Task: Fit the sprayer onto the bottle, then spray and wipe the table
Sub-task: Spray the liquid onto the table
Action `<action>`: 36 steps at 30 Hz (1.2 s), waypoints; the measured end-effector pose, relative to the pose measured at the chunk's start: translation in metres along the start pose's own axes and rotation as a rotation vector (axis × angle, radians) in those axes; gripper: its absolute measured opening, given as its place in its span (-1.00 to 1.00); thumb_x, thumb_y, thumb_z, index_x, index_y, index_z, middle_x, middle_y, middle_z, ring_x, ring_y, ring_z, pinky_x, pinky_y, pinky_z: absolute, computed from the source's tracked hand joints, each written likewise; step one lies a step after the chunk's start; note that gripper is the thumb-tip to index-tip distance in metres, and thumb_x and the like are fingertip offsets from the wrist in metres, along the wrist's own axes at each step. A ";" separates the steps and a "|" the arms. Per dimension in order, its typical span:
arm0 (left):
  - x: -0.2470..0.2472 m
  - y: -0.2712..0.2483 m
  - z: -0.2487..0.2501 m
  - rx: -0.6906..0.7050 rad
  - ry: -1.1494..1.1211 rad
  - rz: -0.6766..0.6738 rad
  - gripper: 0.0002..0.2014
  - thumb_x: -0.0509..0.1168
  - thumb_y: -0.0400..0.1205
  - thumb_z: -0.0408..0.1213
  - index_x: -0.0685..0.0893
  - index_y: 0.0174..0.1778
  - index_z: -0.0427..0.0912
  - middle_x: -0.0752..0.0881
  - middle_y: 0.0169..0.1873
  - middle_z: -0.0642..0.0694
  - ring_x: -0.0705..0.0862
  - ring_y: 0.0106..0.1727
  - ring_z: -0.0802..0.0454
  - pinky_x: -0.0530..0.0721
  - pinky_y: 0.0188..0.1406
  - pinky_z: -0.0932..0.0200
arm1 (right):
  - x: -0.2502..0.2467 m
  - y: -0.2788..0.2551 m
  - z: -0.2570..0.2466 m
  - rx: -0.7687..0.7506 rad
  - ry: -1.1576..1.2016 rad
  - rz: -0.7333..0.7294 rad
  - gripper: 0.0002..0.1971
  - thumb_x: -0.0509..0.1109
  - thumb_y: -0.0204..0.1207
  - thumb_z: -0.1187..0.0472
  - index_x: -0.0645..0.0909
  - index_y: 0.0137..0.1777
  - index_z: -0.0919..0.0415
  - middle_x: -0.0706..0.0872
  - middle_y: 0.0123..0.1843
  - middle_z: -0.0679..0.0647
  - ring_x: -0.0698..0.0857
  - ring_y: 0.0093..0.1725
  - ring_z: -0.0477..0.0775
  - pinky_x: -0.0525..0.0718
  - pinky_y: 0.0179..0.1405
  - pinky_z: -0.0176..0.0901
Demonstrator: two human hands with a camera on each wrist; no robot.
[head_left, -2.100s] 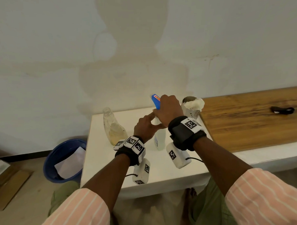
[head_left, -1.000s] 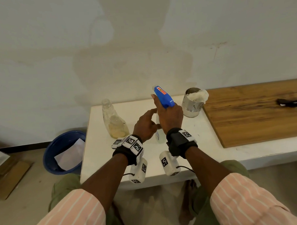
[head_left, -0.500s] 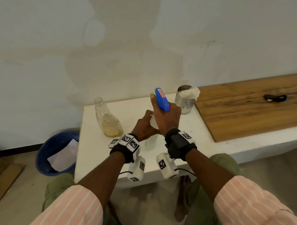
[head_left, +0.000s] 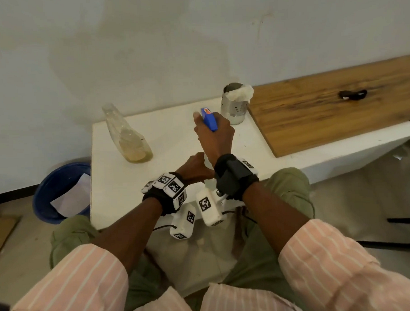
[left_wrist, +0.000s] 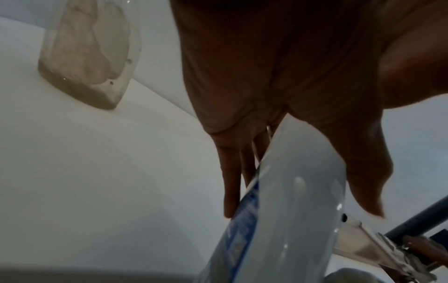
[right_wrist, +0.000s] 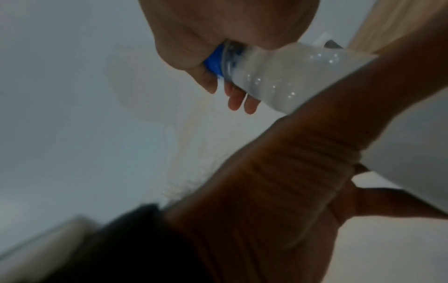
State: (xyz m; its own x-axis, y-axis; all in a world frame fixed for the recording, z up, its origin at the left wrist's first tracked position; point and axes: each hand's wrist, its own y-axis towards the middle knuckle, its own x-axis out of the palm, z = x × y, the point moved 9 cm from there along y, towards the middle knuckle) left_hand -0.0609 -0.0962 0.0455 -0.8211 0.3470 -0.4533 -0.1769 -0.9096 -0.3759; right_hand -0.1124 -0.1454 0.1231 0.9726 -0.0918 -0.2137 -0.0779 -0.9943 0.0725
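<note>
A clear bottle (right_wrist: 286, 76) of milky liquid with a blue-printed label (left_wrist: 244, 216) sits between my hands near the front edge of the white table (head_left: 130, 194). My left hand (head_left: 195, 166) grips its body, fingers (left_wrist: 230, 181) on one side and thumb on the other. My right hand (head_left: 216, 136) is curled round the blue sprayer (head_left: 209, 121) on the bottle's neck; its blue collar (right_wrist: 214, 61) meets the neck. In the head view the hands hide most of the bottle. Whether its base touches the table I cannot tell.
A second clear bottle (head_left: 130, 142) with yellowish residue stands at the left. A metal can (head_left: 235, 109) stuffed with a white cloth (head_left: 240, 94) stands at the back, beside a wooden board (head_left: 338, 105) bearing a small black object (head_left: 353, 94). A blue bin (head_left: 60, 192) sits on the floor at the left.
Both hands and the bottle have come nearer to me, toward the table's front edge. The right hand has shifted its grip round the sprayer, and the nozzle's heading has changed.
</note>
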 end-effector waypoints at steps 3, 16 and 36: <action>0.019 -0.009 -0.015 -0.104 -0.074 -0.128 -0.56 0.50 0.18 -0.15 0.54 -0.12 -0.22 0.52 -0.35 -0.08 0.56 -0.38 0.13 0.62 -0.27 0.14 | -0.015 -0.011 0.020 0.081 -0.034 0.114 -0.55 0.32 0.56 -0.15 0.55 -0.27 0.29 0.56 -0.45 0.07 0.49 -0.47 -0.03 0.52 -0.30 -0.28; 0.077 -0.009 -0.084 -0.357 0.096 -0.304 -0.80 0.17 0.64 -0.57 0.51 -0.20 -0.20 0.58 -0.27 -0.23 0.59 -0.20 -0.15 0.62 -0.05 0.10 | -0.020 -0.046 0.133 0.455 -0.228 0.182 -0.38 0.27 0.47 -0.36 0.46 -0.41 0.26 0.52 -0.49 0.10 0.46 -0.47 0.02 0.43 -0.37 -0.21; 0.093 0.014 -0.073 -0.320 0.295 -0.323 -0.69 0.22 0.66 -0.43 0.49 0.30 -0.50 0.61 0.23 -0.51 0.61 0.27 -0.42 0.59 0.29 -0.06 | -0.040 -0.032 0.157 0.463 -0.247 0.224 -0.36 0.35 0.35 -0.42 0.32 -0.49 0.17 0.39 -0.54 0.02 0.31 -0.53 -0.10 0.38 -0.37 -0.23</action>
State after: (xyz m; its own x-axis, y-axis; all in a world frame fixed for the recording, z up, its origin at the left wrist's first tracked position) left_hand -0.0999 -0.0597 -0.0608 -0.5570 0.6889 -0.4639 -0.1832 -0.6467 -0.7405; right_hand -0.1835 -0.1186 -0.0232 0.8454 -0.2576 -0.4679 -0.4185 -0.8637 -0.2808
